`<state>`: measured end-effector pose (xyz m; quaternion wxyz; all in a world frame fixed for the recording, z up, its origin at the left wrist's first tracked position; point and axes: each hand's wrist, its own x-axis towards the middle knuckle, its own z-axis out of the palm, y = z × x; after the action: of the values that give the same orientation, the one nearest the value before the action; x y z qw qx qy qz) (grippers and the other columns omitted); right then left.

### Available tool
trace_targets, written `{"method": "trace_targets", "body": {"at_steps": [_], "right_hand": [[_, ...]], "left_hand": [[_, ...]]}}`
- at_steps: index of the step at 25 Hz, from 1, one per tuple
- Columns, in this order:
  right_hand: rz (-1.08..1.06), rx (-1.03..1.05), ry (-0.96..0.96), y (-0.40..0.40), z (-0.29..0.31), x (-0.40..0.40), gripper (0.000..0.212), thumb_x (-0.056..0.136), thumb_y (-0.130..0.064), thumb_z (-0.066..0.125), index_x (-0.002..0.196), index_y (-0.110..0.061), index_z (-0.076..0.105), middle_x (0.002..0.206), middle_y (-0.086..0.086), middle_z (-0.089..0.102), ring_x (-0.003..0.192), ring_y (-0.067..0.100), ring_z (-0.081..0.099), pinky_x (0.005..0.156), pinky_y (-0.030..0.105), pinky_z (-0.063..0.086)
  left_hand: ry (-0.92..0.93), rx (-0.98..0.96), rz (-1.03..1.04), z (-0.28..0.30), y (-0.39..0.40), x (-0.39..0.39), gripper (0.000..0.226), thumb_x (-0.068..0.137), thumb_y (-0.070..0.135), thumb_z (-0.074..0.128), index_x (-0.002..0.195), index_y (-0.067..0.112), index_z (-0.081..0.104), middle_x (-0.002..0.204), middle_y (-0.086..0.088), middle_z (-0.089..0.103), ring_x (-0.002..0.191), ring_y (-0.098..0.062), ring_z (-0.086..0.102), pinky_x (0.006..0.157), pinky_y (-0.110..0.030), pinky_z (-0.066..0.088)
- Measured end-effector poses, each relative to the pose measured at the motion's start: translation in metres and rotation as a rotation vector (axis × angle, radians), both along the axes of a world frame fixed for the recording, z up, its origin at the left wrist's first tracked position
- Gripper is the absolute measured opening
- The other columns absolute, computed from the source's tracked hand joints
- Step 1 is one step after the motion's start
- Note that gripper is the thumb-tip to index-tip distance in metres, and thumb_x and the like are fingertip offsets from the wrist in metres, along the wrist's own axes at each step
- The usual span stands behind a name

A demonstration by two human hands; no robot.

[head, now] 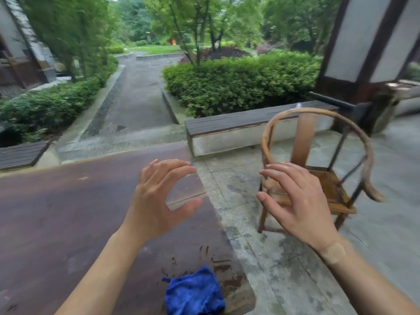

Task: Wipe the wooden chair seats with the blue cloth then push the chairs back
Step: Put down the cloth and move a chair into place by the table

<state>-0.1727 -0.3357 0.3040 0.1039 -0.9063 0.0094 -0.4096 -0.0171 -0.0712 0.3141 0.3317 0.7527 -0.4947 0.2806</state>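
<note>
A crumpled blue cloth [195,292] lies on the dark reddish table top [68,212] near its front right corner. A wooden chair [329,187] with a round hooped back stands on the stone floor to the right of the table, its seat partly hidden by my right hand. My left hand [159,201] hovers above the table with its fingers loosely spread, holding nothing. My right hand [300,205] is raised in front of the chair, fingers relaxed and empty. Both hands are well above the cloth.
A low bench [238,130] with dark slats runs behind the chair, with a hedge [238,83] beyond it. A dark pillar base [363,64] rises at the right. A paved path [138,87] leads away past the table's far edge.
</note>
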Motion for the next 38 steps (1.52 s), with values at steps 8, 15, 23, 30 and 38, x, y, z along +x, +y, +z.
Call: {"method": "trace_targets", "body": {"at_steps": [8,15,23,30,38], "right_hand": [[-0.662,-0.075,0.110,-0.079,-0.009,-0.150,0.048,0.090,-0.059,0.052,0.122,-0.026,0.066,0.129,-0.003,0.064,0.129,0.024,0.053,0.098,0.040,0.038],[-0.992,-0.085,0.110,-0.140,-0.018,-0.251,0.050,0.090,-0.061,0.049,0.120,-0.026,0.067,0.128,-0.001,0.065,0.127,0.026,0.055,0.097,0.044,0.040],[-1.056,-0.021,0.118,-0.222,-0.030,-0.321,0.049,0.091,-0.061,0.047,0.121,-0.027,0.067,0.128,-0.003,0.064,0.128,0.024,0.053,0.101,0.042,0.037],[-1.075,0.004,0.110,-0.306,-0.046,-0.355,0.050,0.092,-0.062,0.047,0.121,-0.026,0.066,0.127,-0.003,0.065,0.127,0.024,0.054,0.099,0.043,0.040],[-1.085,0.020,0.126,-0.449,-0.060,-0.355,0.047,0.091,-0.060,0.049,0.122,-0.027,0.065,0.128,-0.004,0.064,0.128,0.023,0.052,0.100,0.042,0.039]], "left_hand": [[-0.021,0.052,-0.438,-0.022,-0.194,-0.031,0.051,0.085,0.057,0.060,0.121,0.022,0.065,0.126,0.004,0.064,0.122,-0.020,0.059,0.114,-0.049,0.033],[-0.038,0.075,-0.617,-0.032,-0.321,-0.093,0.053,0.087,0.060,0.056,0.120,0.021,0.067,0.125,0.004,0.065,0.120,-0.020,0.060,0.111,-0.050,0.036],[-0.027,0.103,-0.649,-0.038,-0.428,-0.159,0.054,0.088,0.063,0.050,0.121,0.023,0.066,0.126,0.006,0.063,0.122,-0.018,0.057,0.115,-0.045,0.030],[-0.031,0.139,-0.672,-0.052,-0.523,-0.199,0.053,0.087,0.061,0.051,0.120,0.022,0.066,0.126,0.004,0.064,0.122,-0.020,0.058,0.116,-0.045,0.028],[-0.036,0.109,-0.718,-0.072,-0.676,-0.197,0.050,0.085,0.059,0.057,0.118,0.022,0.066,0.125,0.005,0.064,0.121,-0.019,0.057,0.109,-0.055,0.036]]}}
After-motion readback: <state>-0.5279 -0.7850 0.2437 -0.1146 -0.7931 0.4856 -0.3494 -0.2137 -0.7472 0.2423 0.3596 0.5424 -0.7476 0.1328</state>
